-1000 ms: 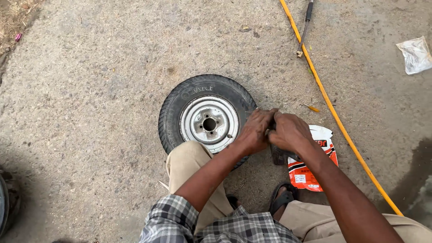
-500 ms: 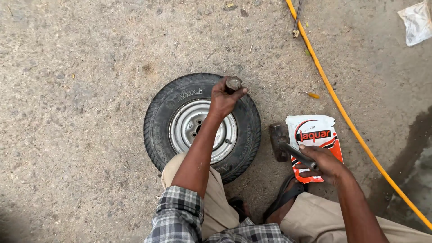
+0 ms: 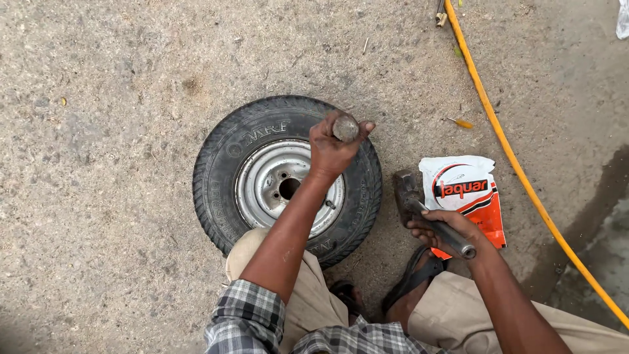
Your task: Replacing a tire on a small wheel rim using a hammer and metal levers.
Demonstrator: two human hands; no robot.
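Item 1: small wheel (image 3: 287,180), black tyre w/ silver steel rim, lying flat on concrete ground (image 3: 118,98), centre of view, just ahead of the person's knees.

Item 2: left hand (image 3: 333,147), over the tyre's upper-right sidewall. Fingers curled tight, fully closed around a short round metal rod (image 3: 345,127); rod held upright, blunt end facing the camera. Can't tell if rod's lower end touches the tyre.

Item 3: right hand (image 3: 445,229), right of the wheel, apart from it. Fingers wrapped closed round the handle of a hammer (image 3: 426,210); metal handle end sticks out past the hand toward the knee. Hammer head dark, low near the ground, between tyre and bag; can't tell if it rests on the ground.

Item 4: plastic bag (image 3: 468,193), white/orange, flat on ground just beside hammer head, right side.

Item 5: yellow hose (image 3: 517,164), runs diagonally top centre to lower right, past the bag.

Item 6: sandal (image 3: 419,275) on foot, below right hand. Checked shirt sleeve (image 3: 246,318), khaki trousers at bottom edge.
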